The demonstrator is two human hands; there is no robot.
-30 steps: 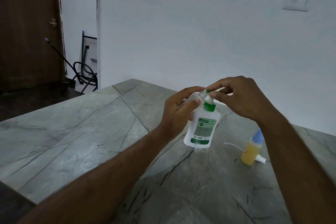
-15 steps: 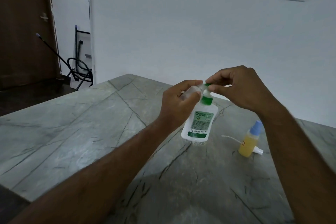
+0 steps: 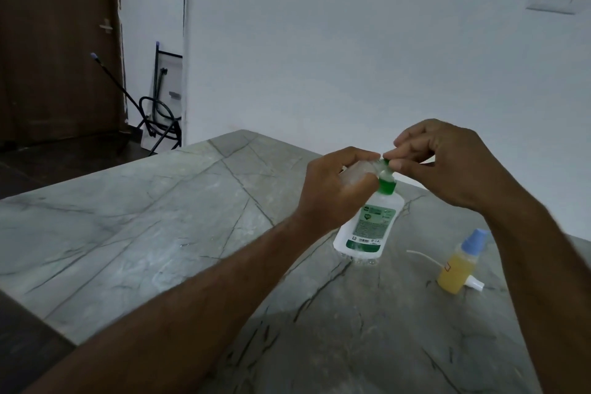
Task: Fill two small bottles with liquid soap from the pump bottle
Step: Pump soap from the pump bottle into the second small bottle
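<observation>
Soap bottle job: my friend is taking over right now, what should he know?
Left hand: holds a small clear bottle up at the pump's spout.
Right hand: fingers pinch the green pump top of the soap bottle, which stands on the stone table.
Another small bottle, holding yellow liquid and wearing a blue cap, stands on the table to the right. A loose white pump piece with a thin tube lies beside it.
Done: one small bottle looks filled and capped.
Left: pump soap into the clear one, then close it. How full it is, I cannot tell.
</observation>
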